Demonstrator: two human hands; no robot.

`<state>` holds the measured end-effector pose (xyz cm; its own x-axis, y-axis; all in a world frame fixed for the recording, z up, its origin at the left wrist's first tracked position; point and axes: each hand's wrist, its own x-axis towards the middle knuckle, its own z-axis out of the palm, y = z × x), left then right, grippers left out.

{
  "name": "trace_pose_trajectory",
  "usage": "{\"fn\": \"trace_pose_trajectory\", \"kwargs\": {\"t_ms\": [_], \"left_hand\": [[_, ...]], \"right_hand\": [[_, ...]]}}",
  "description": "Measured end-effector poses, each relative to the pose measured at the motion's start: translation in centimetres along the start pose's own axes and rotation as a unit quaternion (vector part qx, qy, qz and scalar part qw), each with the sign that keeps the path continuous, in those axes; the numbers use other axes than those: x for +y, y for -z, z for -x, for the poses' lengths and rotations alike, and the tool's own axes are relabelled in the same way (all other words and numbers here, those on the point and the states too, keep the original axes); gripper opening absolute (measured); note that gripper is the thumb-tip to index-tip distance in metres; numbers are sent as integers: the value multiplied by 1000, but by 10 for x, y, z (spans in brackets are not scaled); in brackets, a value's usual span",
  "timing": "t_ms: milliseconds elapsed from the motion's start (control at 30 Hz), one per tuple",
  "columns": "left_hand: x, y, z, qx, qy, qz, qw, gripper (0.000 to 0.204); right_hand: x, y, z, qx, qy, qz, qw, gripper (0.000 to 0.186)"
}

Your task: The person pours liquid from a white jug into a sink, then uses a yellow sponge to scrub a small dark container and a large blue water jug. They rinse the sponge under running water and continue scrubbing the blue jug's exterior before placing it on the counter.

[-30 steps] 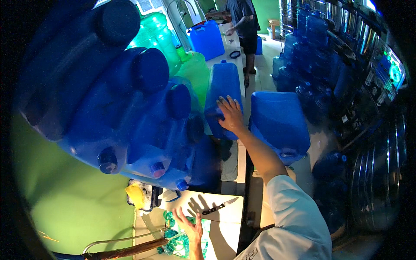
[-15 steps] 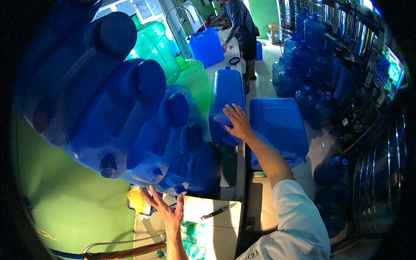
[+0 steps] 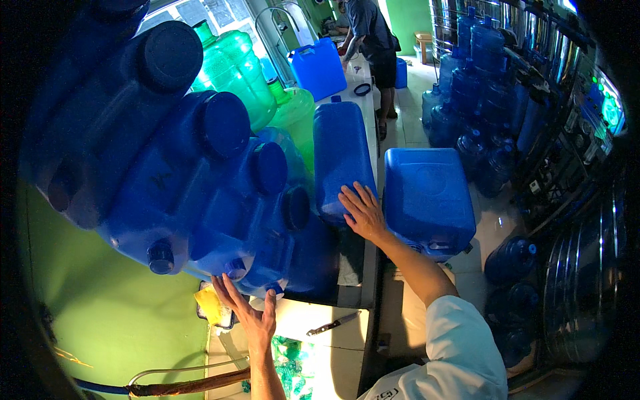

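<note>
My right hand (image 3: pixel 363 212), fingers spread, rests on the near part of a narrow blue jerry can (image 3: pixel 343 147) on the counter. My left hand (image 3: pixel 255 312) is open beside the lowest of several large blue water containers (image 3: pixel 217 193) in a slanting row on the left. Its fingertips reach up near a small blue spout cap (image 3: pixel 235 269); whether they touch the container cannot be made out. Wide round blue lids (image 3: pixel 232 125) face toward the right along that row. Right of the counter stands another blue jerry can (image 3: pixel 430 197), its handle end toward me.
A knife (image 3: pixel 333 323) lies on the tiled surface near a yellow sponge (image 3: pixel 211 305). Green round jugs (image 3: pixel 235 75) and an upright blue jerry can (image 3: pixel 318 69) stand farther back. Another person (image 3: pixel 372 43) works beyond. Stacked blue bottles (image 3: pixel 475 87) line the right side.
My right hand has slid nearer along the narrow jerry can, which now sits slightly farther left. My left hand has shifted slightly up and left. The other person's arm has pulled back.
</note>
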<state>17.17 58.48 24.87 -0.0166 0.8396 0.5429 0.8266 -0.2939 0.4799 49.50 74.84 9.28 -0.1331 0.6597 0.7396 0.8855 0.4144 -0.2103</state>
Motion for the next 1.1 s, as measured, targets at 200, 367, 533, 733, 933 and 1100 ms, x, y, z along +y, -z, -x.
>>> {"fn": "trace_pose_trajectory", "kwargs": {"t_ms": [200,367,533,733,933,1100], "left_hand": [[-1,8,0,-12,-11,-7,1000,98],[-2,12,1,-21,-18,-3,1000,97],[1,11,3,-15,-14,35,999,96],[7,-1,23,4,43,46,998,96],[17,-38,59,-41,6,95,995,99],[26,-81,73,-203,56,244,947,98]], "right_hand": [[-31,4,53,37,19,17,999,60],[-55,16,106,-2,24,12,1000,60],[-67,31,152,-32,17,-6,999,60],[-84,57,183,-86,11,-45,995,65],[-99,101,75,114,-159,-143,970,85],[-84,128,-18,56,-160,-161,972,108]]}}
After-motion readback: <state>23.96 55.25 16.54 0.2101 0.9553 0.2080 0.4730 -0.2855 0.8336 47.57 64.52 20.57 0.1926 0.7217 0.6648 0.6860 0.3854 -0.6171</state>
